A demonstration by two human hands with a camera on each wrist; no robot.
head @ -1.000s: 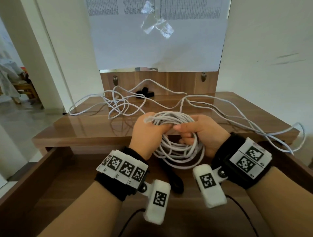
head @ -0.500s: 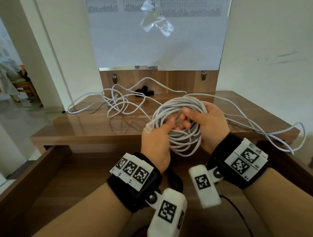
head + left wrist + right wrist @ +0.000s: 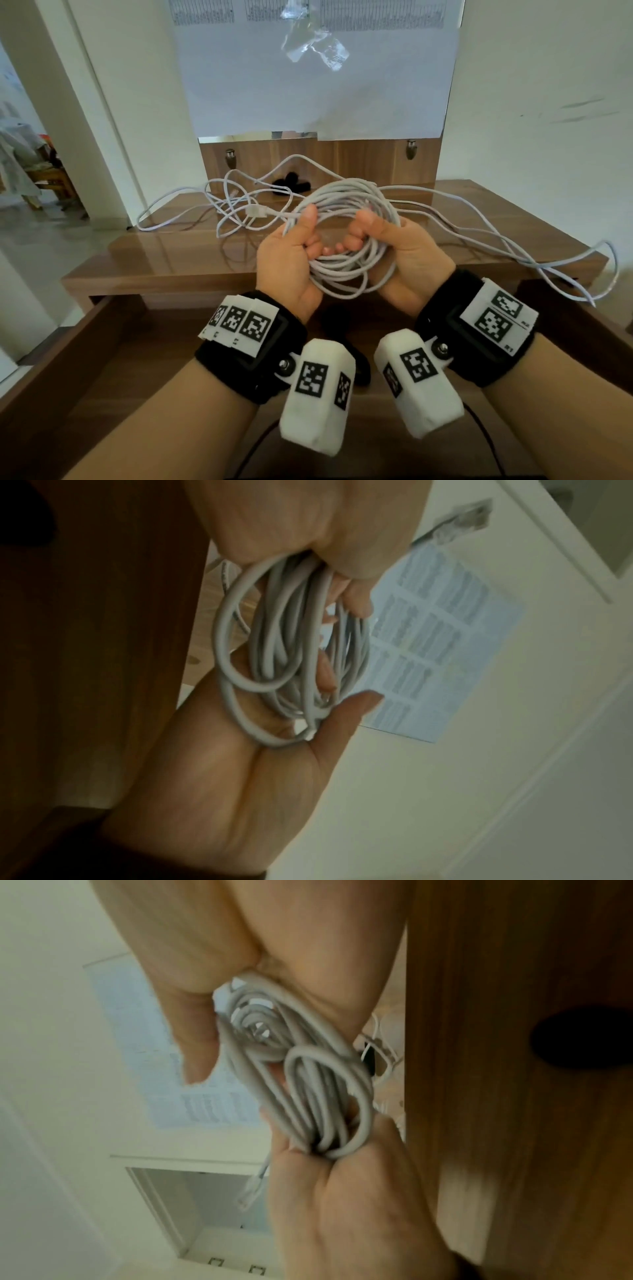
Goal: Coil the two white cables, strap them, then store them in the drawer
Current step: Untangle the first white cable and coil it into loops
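One white cable is wound into a coil [image 3: 346, 277] that both hands hold upright over the open drawer. My left hand [image 3: 306, 236] grips the coil's left side, thumb on top, and the cable's plug end [image 3: 255, 210] sticks out to the left past the thumb. My right hand [image 3: 361, 236] grips the right side, fingers curled through the loops. The left wrist view shows the coil [image 3: 291, 647] between the left hand [image 3: 291, 520] above and the right palm [image 3: 240, 777] below. The second white cable [image 3: 233, 205] lies loose and tangled on the table.
The loose cable trails across the wooden table [image 3: 171, 260] and hangs off its right edge [image 3: 582, 281]. Black straps [image 3: 291, 181] lie at the back of the table. Another black strap [image 3: 363, 370] lies on the drawer's floor [image 3: 154, 359] under my wrists.
The coil hung below my fists a second ago. Both hands have turned palms toward me and lifted it upright, and the left hand now grips the left side with the plug end.
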